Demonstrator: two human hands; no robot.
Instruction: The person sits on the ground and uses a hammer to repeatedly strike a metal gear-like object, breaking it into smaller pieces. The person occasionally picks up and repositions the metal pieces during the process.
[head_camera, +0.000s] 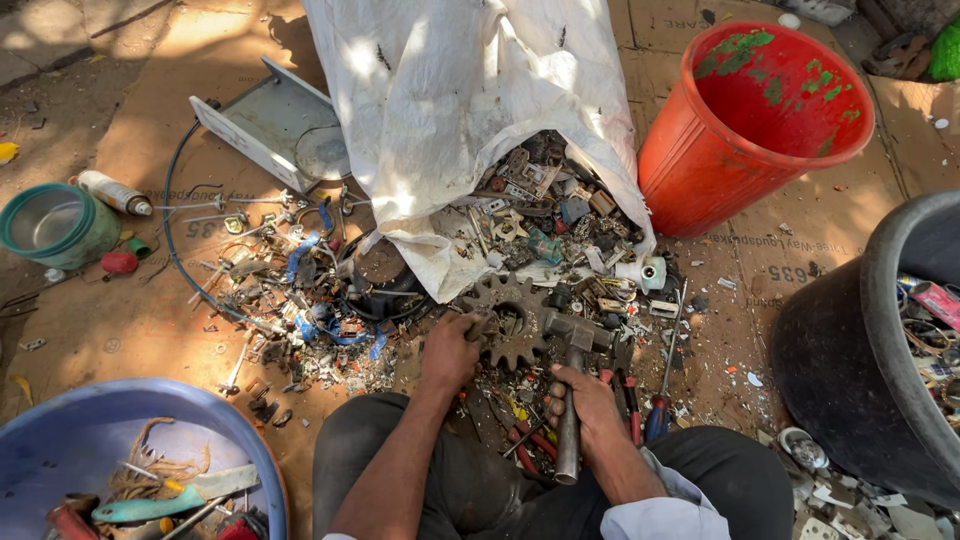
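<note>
My left hand rests on the edge of a rusty toothed gear lying on the ground among scrap and grips a small part against it. My right hand is closed around the metal handle of a hammer, whose head sits on the gear's right side. Both hands are just in front of my knees, at the mouth of a white sack spilling small metal and electronic pieces.
An orange bucket stands at the upper right, a black tub of scrap at the right. A blue basin with tools is at the lower left, a green bowl at the left. Pliers and a screwdriver lie near my right hand.
</note>
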